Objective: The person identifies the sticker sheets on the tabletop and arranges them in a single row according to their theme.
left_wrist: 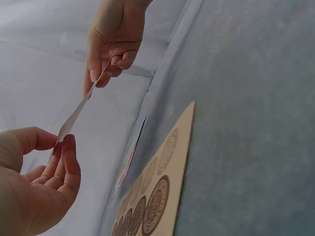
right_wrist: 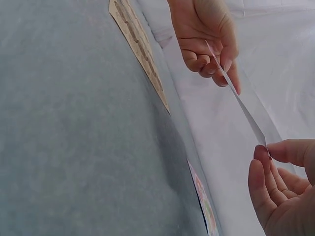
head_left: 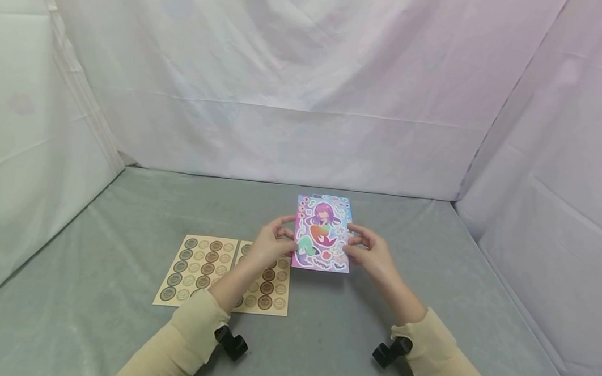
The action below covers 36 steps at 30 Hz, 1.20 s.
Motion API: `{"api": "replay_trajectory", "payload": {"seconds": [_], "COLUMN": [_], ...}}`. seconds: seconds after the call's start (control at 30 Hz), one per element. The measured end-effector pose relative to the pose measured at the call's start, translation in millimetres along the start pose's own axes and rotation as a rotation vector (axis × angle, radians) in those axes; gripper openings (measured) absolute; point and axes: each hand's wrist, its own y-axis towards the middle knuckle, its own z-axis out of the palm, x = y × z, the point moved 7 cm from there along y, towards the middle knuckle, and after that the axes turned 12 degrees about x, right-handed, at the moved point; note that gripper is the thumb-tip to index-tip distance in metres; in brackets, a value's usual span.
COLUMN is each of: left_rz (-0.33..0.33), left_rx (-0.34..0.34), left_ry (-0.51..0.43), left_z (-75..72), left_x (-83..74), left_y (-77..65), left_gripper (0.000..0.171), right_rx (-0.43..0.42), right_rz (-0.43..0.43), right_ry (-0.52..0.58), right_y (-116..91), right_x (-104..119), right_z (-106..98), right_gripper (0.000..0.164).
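A sticker sheet [head_left: 323, 234] with a purple-haired mermaid and a pink-to-blue ground is held above the table in the head view. My left hand [head_left: 269, 243] pinches its left edge between thumb and fingers. At the opposite edge my right hand [head_left: 372, 255] pinches it the same way. Both wrist views show the sheet edge-on, slightly bent, its face turned from sight. Another colourful sheet [left_wrist: 130, 155] lies on the table beyond; in the head view the held sheet hides most of it.
Two tan sheets of round brown and cream stickers lie side by side on the left, one at the outer side [head_left: 194, 267] and one partly under my left forearm [head_left: 275, 294]. Grey cloth [head_left: 334, 337] covers the table. White fabric walls [head_left: 293, 142] stand at the back and sides.
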Motion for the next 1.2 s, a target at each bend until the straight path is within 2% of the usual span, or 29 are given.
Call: {"api": "replay_trajectory", "payload": {"seconds": [0.47, 0.77, 1.03, 1.2], "left_rz": [-0.004, -0.003, 0.014, 0.006], "left_rx": [0.008, 0.043, 0.069, 0.081], "left_ry": [0.047, 0.054, 0.049, 0.046], "left_z": [16.9, 27.7, 32.3, 32.9], "left_x": [5.5, 6.7, 10.8, 15.1], "left_y": [-8.3, -12.7, -13.4, -12.5], "left_gripper": [0.062, 0.058, 0.059, 0.063], "right_rx": [-0.024, 0.0, 0.068, 0.106], "right_rz": [0.097, 0.056, 0.022, 0.048], "right_ry": [-0.025, -0.013, -0.014, -0.035], "right_y": [-18, -26, -27, -26], "right_x": [-11, -15, -12, -17], "right_z": [-10, -19, -23, -24], "right_gripper": [0.045, 0.045, 0.054, 0.06]}}
